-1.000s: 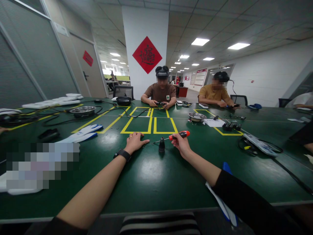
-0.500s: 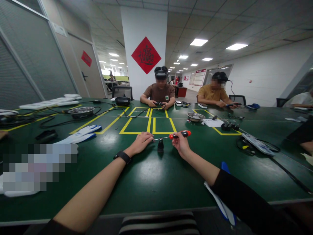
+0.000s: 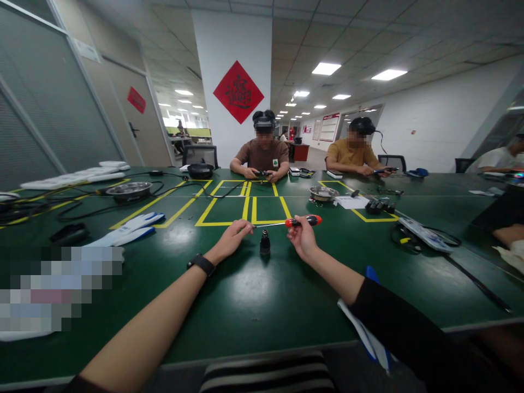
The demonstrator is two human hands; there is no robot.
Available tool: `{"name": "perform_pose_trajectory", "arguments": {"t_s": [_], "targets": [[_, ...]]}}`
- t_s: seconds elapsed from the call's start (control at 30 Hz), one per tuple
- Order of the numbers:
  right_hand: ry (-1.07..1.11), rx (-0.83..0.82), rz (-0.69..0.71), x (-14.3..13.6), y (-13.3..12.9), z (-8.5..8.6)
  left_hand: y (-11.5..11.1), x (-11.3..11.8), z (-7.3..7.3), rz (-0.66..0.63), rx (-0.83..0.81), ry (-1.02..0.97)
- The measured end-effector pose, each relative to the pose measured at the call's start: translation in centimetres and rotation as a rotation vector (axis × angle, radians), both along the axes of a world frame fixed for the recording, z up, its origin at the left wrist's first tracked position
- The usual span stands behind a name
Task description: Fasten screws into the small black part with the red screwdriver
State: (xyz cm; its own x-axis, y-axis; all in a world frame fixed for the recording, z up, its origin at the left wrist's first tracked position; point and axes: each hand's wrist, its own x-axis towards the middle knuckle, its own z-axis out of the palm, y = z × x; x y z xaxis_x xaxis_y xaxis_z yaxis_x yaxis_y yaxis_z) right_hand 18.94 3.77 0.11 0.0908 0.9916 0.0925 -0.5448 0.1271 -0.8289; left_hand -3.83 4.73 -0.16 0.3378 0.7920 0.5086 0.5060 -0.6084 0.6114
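Note:
My right hand [image 3: 303, 237] is closed around the red-and-black handle of a screwdriver [image 3: 303, 221], held level above the table with its shaft pointing left. At the tip of the shaft are the fingers of my left hand [image 3: 234, 238], pinched together; anything small between them is hidden. Below the shaft, between both hands, a small black tapered part [image 3: 265, 243] stands upright on the green table [image 3: 245, 305], its narrow top showing a shiny ring. Neither hand touches this part.
Blue-and-white gloves [image 3: 126, 229] lie to the left, and another glove [image 3: 364, 330] is under my right forearm. Metal bowls [image 3: 323, 193] [image 3: 130, 190], black parts [image 3: 380, 206], a power strip [image 3: 428, 234] and cables are around. Two people [image 3: 262, 153] [image 3: 356, 153] work opposite.
My right hand has lifted the screwdriver slightly, and its shaft now sits higher above the black part. My left fingers stay at its tip. The whole view has shifted a little.

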Motion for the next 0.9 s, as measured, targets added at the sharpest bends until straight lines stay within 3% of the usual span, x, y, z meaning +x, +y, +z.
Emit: {"name": "perform_pose_trajectory", "arguments": {"t_s": [0.1, 0.27, 0.37, 0.43, 0.5, 0.57, 0.7, 0.8, 0.9], "targets": [[-0.233, 0.143, -0.043, 0.2, -0.3, 0.5, -0.1, 0.2, 0.1, 0.122, 0.015, -0.031], [-1.271, 0.602, -0.080, 0.8, -1.2, 1.5, -0.6, 0.6, 0.3, 0.186, 0.090, -0.101], [-1.773, 0.661, 0.028, 1.2, -1.4, 1.5, -1.0, 1.1, 0.4, 0.207, 0.136, -0.141], [-1.931, 0.676, 0.106, 1.4, -1.4, 1.5, -1.4, 1.6, 0.6, 0.231, 0.182, -0.152], [-1.973, 0.694, 0.117, 1.4, -1.6, 1.7, -2.0, 2.2, 0.9, 0.254, 0.233, -0.153], [-1.890, 0.742, 0.032, 1.3, -2.0, 2.2, -2.8, 3.0, 1.3, 0.263, 0.283, -0.147], [-1.392, 0.925, -0.179, 0.5, -3.3, 3.6, -4.8, 4.7, 1.9, 0.205, 0.359, -0.054], [-1.133, 1.057, -0.132, 0.0, -4.2, 3.9, -5.8, 5.5, 1.9, 0.163, 0.406, 0.041], [-1.051, 1.047, -0.084, -0.2, -4.6, 3.7, -6.1, 5.5, 1.8, 0.109, 0.394, 0.116]]}}
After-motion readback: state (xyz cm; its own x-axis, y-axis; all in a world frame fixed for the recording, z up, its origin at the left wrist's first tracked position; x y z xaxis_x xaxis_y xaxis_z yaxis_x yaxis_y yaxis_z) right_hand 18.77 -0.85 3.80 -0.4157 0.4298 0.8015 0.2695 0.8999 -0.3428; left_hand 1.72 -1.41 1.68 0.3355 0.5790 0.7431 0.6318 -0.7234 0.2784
